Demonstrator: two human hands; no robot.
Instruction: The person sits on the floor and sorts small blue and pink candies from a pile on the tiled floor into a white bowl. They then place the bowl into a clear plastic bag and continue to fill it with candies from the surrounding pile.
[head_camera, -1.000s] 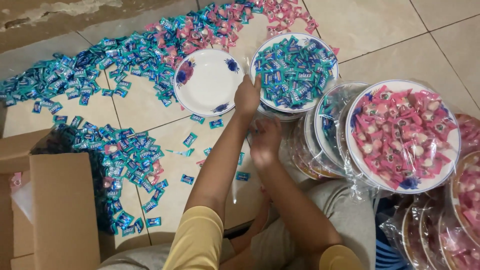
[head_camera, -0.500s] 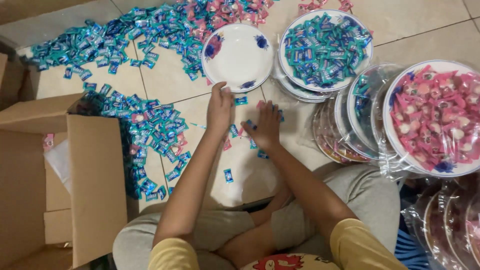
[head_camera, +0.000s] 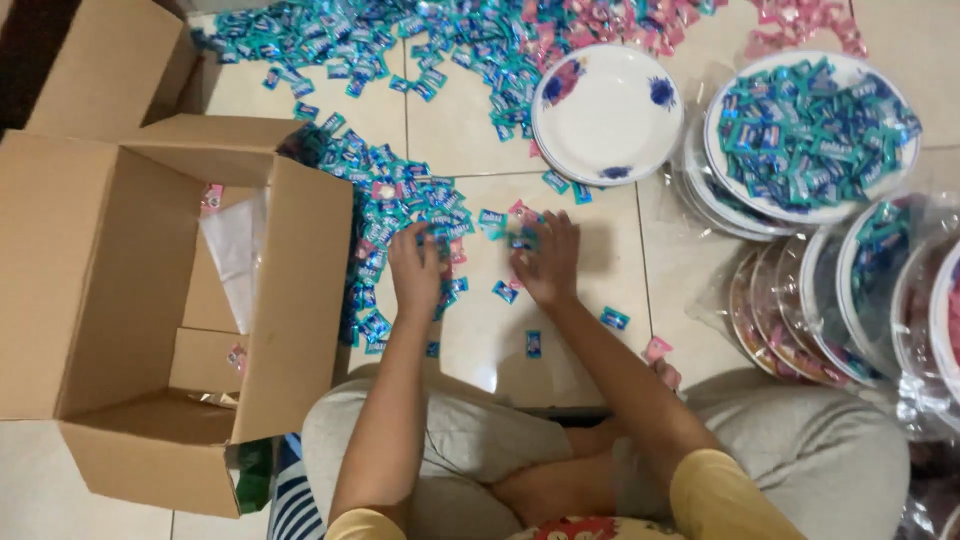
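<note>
My left hand (head_camera: 416, 268) rests palm down on a heap of blue wrapped candies (head_camera: 395, 215) on the tiled floor, beside the cardboard box. My right hand (head_camera: 547, 262) lies palm down with fingers spread over a few loose blue and pink candies (head_camera: 517, 228) a little to the right. Neither hand visibly grips anything. An empty white plate with blue flowers (head_camera: 606, 113) sits beyond my right hand. A plate filled with blue candies (head_camera: 812, 134) stands further right.
An open cardboard box (head_camera: 180, 300) with a plastic bag inside stands at the left. Wrapped stacked plates (head_camera: 850, 300), some holding candies, crowd the right edge. More blue and pink candies (head_camera: 450, 35) spread along the far floor. My crossed legs fill the bottom.
Both hands came down and left, away from the plates, to the candies near the box. The view swung left, bringing the whole box into sight.
</note>
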